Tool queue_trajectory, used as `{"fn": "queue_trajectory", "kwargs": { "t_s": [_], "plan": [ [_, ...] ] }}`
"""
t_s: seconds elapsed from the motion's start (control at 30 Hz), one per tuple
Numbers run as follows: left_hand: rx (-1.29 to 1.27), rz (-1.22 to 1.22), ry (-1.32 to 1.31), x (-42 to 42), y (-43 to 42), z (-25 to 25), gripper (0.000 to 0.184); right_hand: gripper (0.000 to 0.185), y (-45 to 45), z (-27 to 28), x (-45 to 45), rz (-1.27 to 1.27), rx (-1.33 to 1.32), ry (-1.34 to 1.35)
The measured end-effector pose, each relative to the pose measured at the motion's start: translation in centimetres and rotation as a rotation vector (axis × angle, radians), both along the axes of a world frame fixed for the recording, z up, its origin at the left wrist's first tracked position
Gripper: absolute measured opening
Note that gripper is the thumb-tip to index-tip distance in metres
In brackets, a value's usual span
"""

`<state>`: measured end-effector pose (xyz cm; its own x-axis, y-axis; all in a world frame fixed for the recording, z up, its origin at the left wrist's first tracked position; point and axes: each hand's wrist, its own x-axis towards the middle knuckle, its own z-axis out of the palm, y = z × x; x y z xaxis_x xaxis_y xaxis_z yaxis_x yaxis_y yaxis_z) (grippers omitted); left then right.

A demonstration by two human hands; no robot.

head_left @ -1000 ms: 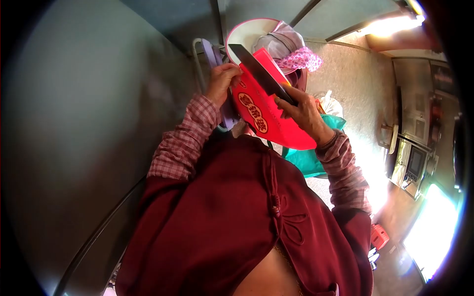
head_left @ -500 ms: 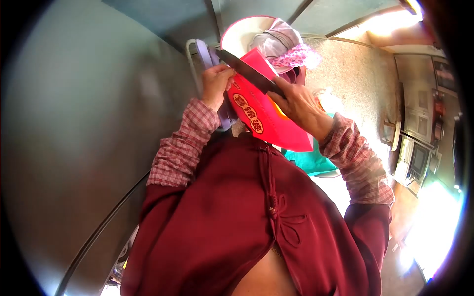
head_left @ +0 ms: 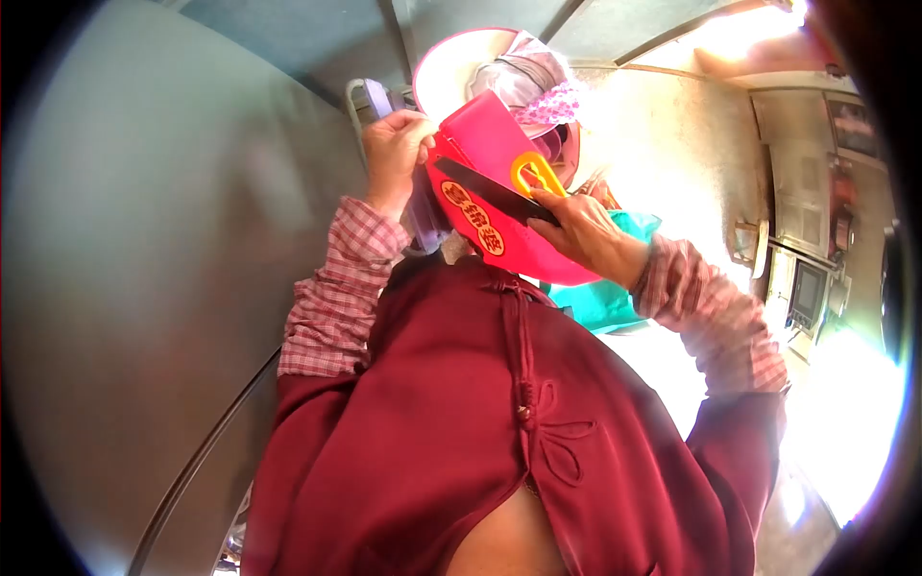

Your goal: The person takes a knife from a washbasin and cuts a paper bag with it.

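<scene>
A red bag with Chinese characters and a yellow handle hangs in front of my dark red top. My left hand is closed at its upper left corner, thumb and fingers pinched on the edge. A knife with a long dark blade lies slantwise across the front of the bag. My right hand is wrapped round its handle, which the fingers mostly hide. The tip points up and left, a little below my left hand.
Behind the bag stands a pink-rimmed tub with a wrapped grey and pink bundle. A lilac object is beside the left wrist. A teal bag sits below the right hand. A grey panel fills the left.
The knife has dropped from the bag's upper edge to lower on its front. My left hand has shifted left. The yellow handle now shows more fully.
</scene>
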<state>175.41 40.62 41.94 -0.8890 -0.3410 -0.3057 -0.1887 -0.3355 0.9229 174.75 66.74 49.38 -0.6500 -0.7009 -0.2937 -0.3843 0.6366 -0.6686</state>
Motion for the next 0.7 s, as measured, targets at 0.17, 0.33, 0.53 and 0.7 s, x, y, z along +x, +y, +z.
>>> {"fn": "queue_trajectory", "kwargs": {
  "t_s": [0.17, 0.33, 0.53, 0.7],
  "plan": [
    [0.077, -0.084, -0.046, 2.1, -1.7, -1.1, 0.008, 0.035, -0.7, 2.8, 0.1, -0.178, -0.062, -0.038],
    [0.155, -0.23, -0.073, 2.8, -1.3, -2.9, 0.011, 0.036, 0.9, 3.6, 0.9, -0.416, -0.163, -0.365],
    [0.131, -0.187, -0.229, 0.5, 0.3, -2.2, 0.011, 0.039, 1.1, 3.5, 3.1, -0.504, -0.184, -0.43],
    [0.113, -0.118, -0.386, -0.8, 0.6, -1.9, 0.012, 0.045, 1.3, 2.7, 4.5, -0.512, -0.209, -0.387]
  ]
}}
